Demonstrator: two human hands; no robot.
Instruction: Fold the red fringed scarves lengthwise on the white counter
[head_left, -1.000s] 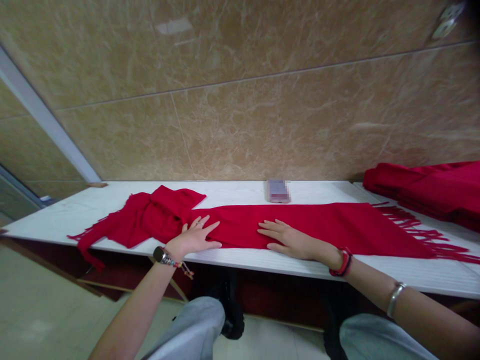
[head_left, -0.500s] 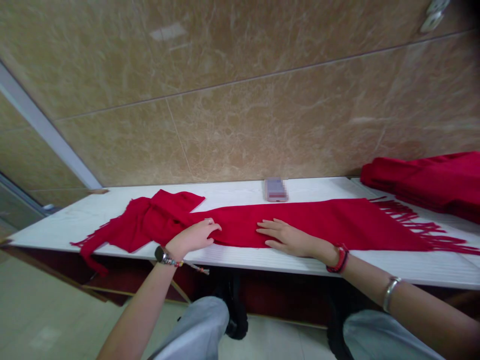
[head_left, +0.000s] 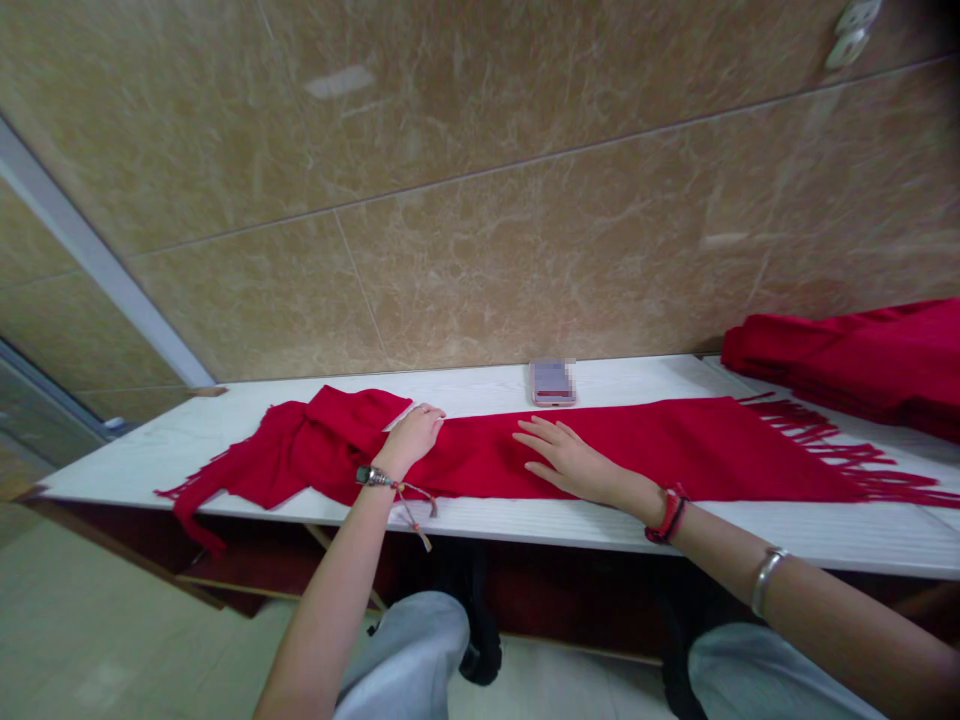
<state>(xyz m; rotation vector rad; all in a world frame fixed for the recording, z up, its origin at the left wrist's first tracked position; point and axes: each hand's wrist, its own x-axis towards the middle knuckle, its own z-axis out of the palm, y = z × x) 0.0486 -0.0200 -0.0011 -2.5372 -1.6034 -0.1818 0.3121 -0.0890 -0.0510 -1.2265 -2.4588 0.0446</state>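
Left hand [head_left: 414, 432] grips the scarf [head_left: 675, 440], right hand [head_left: 566, 455] lies flat and open; hanging fringe [head_left: 191, 500] may drag it off the table [head_left: 825, 530].

Phone [head_left: 553, 381] behind scarf [head_left: 675, 445]; bare tabletop [head_left: 480, 378] beside.

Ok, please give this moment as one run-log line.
left hand: curled at scarf far edge | right hand: flat on scarf | phone: on table behind scarf

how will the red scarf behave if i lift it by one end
Likely floppy: the scarf lies bunched in soft folds at its left end. Probably light, a thin flat layer on the table. Its fringe would likely dangle.
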